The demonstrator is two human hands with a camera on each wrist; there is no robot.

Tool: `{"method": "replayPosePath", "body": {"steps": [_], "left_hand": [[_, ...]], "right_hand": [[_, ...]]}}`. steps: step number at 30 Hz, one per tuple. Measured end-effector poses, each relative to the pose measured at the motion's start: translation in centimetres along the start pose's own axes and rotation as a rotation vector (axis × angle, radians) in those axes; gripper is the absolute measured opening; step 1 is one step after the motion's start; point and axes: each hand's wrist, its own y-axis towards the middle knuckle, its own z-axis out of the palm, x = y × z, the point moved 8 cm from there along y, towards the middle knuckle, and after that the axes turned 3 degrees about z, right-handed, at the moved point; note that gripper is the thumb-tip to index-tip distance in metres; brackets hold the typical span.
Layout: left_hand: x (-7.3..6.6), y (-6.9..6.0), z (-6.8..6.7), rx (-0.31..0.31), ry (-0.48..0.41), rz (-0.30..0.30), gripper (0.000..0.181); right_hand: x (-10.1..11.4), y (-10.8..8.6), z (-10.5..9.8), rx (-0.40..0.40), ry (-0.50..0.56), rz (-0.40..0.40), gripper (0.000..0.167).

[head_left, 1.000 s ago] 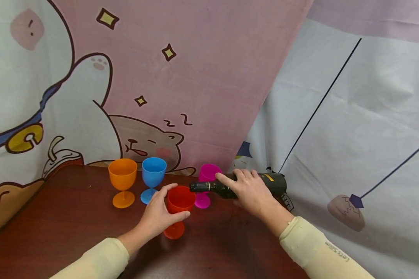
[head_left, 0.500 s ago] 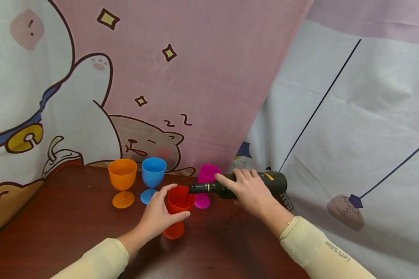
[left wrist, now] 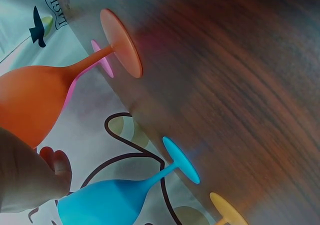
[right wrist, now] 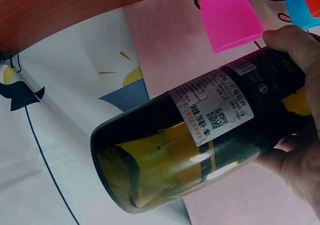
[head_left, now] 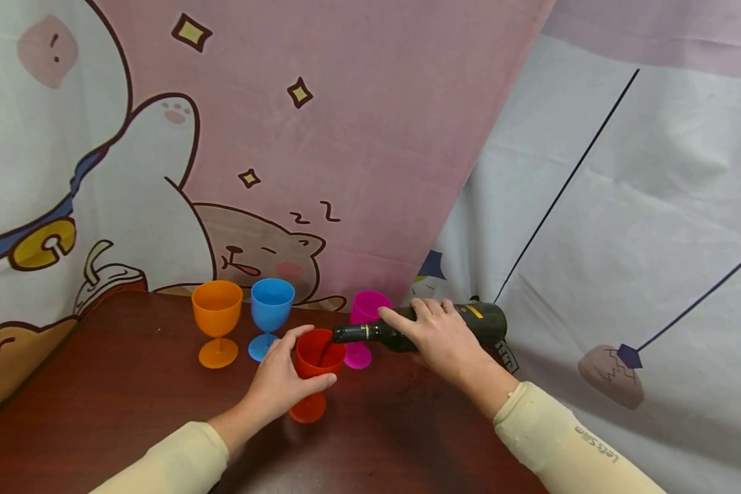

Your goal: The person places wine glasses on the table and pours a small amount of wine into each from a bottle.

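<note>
My left hand [head_left: 278,379] holds the bowl of a red goblet [head_left: 317,369], thumb at the near side and fingers at the far side. The goblet's foot stands on the table, as the left wrist view also shows. With my right hand [head_left: 447,341] I grip a dark wine bottle [head_left: 489,322] around its body, tipped nearly flat. Its mouth is over the goblet's right rim, and a dark red stream runs down into the bowl. In the right wrist view the bottle's label [right wrist: 212,107] and glass base show, with liquid inside.
An orange goblet [head_left: 217,312] and a blue goblet [head_left: 272,305] stand upright at the back left of the brown table [head_left: 117,398]. A magenta goblet [head_left: 359,357] stands behind the bottle neck, partly hidden. A printed cloth [head_left: 370,137] hangs behind the table.
One second ago no stream showed; half a second ago a thin one fell, and now it is clearer and slants left. The bottle's mouth has shifted slightly left. My left hand stays put.
</note>
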Motion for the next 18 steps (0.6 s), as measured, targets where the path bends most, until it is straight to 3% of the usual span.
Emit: {"method": "replayPosePath", "body": {"steps": [18], "left_hand": [[0.06,-0.02,0.07,0.001,-0.002,-0.001,0.095]], "right_hand": [[-0.21,-0.08,0.16,0.014,0.002,0.009,0.089]]}}
